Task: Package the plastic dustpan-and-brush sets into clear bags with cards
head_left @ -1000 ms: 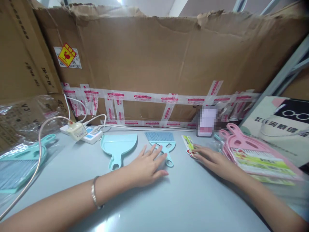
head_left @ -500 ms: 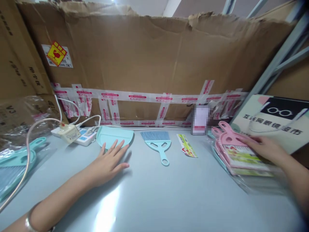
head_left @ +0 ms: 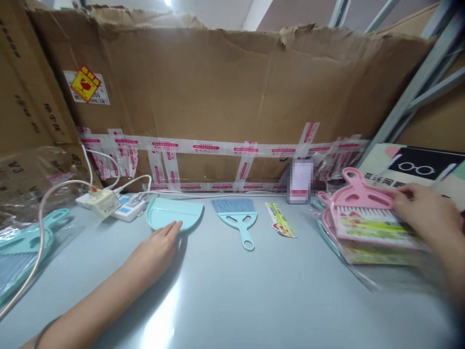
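Observation:
At the back left of the table, my left hand [head_left: 160,247] is closed at the near edge of a light-blue dustpan [head_left: 167,208], covering its handle. Over on the right, my right hand [head_left: 428,208] pinches the side of a pink brush-and-dustpan set [head_left: 363,198] with a printed card, lifting it off the pile. Beneath it lie another pink set [head_left: 329,220] and a light-blue one [head_left: 336,247], in clear plastic. Between my hands a light-blue hand brush [head_left: 240,220] rests flat, bristles toward the back, beside a yellow-green card [head_left: 281,220].
A power strip [head_left: 129,208] with a plugged-in charger [head_left: 105,201] and cables stands at the back left. A bagged light-blue set [head_left: 27,247] lies far left. A phone [head_left: 301,182] leans against the cardboard wall [head_left: 203,97]. A printed paper bag [head_left: 385,155] stands at right.
My left hand has gone from spread fingers above the dustpan to closed at its handle. My right hand has raised the top pink set from the pile.

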Demonstrator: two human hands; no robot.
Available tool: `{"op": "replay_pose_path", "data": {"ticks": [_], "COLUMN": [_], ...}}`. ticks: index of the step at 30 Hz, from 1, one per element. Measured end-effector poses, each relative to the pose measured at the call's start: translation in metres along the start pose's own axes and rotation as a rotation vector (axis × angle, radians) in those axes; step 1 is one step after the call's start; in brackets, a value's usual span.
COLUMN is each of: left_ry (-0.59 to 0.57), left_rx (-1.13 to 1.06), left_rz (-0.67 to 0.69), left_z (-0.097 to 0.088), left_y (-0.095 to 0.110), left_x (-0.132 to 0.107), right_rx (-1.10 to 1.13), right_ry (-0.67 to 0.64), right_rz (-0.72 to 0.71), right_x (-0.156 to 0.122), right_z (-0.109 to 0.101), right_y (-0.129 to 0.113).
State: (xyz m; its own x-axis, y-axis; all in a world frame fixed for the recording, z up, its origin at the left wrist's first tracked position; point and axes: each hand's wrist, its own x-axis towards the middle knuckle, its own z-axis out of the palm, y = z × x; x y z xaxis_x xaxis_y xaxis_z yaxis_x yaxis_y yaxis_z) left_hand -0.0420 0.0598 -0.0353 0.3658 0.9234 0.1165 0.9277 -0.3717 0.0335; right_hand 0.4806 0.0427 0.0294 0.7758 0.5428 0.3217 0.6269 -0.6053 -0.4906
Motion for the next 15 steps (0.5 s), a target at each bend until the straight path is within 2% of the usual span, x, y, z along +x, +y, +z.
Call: {"op": "replay_pose_path", "data": {"ticks": [2,4,6,7,9,11,13,15], "left_ry": [0.067,0.196,0.296,0.296,0.199,0.022,-0.141,-0.186], "left_rx": [0.013,-0.003,-0.128,-0.247,-0.591,-1.026,-1.410,-1.614], "left_rz": [-0.016,-0.027,-0.017,-0.012,-0.031,-0.078,-0.107,-0.119], "left_z": [-0.010,-0.021,-0.033,-0.039,-0.049,-0.053,-0.050,-0.041], "left_y": [0.004,0.006,0.011,0.014,0.026,0.041,0.053,0.059], "left_x": [-0.003,-0.003,0.000,0.004,0.014,0.026,0.039,0.047], "right_rx": [0.009,0.077,0.201,0.238,0.286,0.336,0.417,0.452], "right_ry": [0.045,0.071,0.028,-0.003,-0.066,-0.137,-0.226,-0.274], "right_rz": [-0.053,-0.166,-0.321,-0.397,-0.514,-0.619,-0.733,-0.800], "right_x": [-0.002,-0.009,-0.024,-0.035,-0.060,-0.089,-0.118,-0.142], "right_z": [-0.007,-0.010,-0.007,-0.003,0.010,0.027,0.043,0.056], "right_y": [-0.020,-0.049,-0.084,-0.103,-0.142,-0.178,-0.207,-0.224]}}
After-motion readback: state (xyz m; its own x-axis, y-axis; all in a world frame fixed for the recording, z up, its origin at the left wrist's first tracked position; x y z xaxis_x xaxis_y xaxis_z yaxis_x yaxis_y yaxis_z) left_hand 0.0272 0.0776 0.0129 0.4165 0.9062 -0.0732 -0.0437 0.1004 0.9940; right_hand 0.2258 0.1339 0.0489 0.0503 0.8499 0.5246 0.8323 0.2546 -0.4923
